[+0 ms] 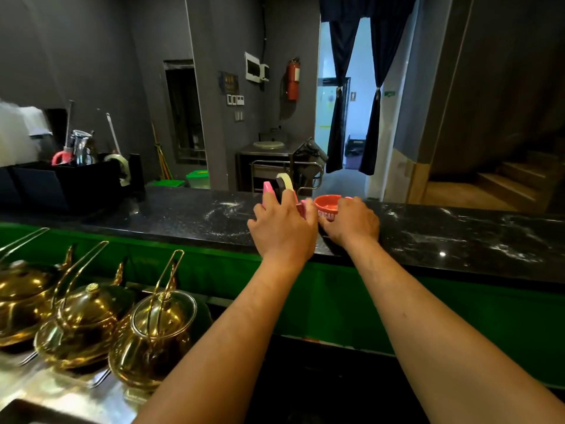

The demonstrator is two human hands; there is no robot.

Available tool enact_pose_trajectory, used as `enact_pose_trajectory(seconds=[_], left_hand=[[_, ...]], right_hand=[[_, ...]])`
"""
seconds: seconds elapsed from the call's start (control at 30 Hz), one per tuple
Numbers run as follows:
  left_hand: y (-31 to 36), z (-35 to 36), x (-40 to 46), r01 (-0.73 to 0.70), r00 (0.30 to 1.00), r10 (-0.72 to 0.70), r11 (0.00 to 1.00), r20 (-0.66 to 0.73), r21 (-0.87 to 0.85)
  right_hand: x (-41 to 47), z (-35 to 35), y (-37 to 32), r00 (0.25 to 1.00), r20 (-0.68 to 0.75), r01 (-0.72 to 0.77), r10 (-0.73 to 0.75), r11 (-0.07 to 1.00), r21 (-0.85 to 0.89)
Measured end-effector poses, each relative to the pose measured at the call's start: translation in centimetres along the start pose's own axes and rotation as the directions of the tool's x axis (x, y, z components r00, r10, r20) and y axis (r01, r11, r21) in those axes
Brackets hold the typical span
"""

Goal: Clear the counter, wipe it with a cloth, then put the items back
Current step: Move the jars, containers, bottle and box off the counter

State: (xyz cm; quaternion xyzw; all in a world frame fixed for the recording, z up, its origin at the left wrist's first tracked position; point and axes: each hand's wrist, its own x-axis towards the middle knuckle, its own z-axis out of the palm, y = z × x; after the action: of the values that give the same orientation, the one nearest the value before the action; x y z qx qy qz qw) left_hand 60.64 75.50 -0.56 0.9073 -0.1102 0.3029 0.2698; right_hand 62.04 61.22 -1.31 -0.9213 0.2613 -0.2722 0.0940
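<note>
Dusty smears are showing on the black bench (458, 237); left hand (282, 229) is gripping the pink tape dispenser (270, 191), right hand (351, 221), at its 3 o'clock, clasping the red ashtray (327, 205) (clearing or returning is unclear).

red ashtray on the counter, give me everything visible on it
The red ashtray is a round, shallow dish that looks like glossy plastic or ceramic, with a thick rim that seems notched and white lettering on its side, only partly readable. It sits upright on the black speckled counter, near its middle. The right hand covers its right side, fingers curled round the rim; the grip hides that part. The left hand holds a pink tape dispenser right beside it; contact between them cannot be told.
</note>
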Motion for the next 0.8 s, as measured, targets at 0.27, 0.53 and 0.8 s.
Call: enact_pose_trajectory(seconds=[0.27, 0.53, 0.8], left_hand=[[1.5, 0.4, -0.4, 0.168, 0.986, -0.162, 0.974, 0.05, -0.152], [0.4, -2.2, -2.5, 0.09, 0.996, -0.079, 0.957, 0.049, -0.274], [-1.0, -10.3, -11.1, -0.111, 0.993, 0.088, 0.889, -0.073, -0.444]], right_hand=[[-2.6, -1.9, 1.1, 0.999, 0.008, 0.034, -0.035, 0.999, 0.039], [-9.4, -5.7, 3.2, 0.989, -0.125, 0.104, -0.077, 0.969, 0.222], [-19.1, -10.3, 4.7, 0.966, -0.257, 0.123, -0.042, 0.943, 0.309]])
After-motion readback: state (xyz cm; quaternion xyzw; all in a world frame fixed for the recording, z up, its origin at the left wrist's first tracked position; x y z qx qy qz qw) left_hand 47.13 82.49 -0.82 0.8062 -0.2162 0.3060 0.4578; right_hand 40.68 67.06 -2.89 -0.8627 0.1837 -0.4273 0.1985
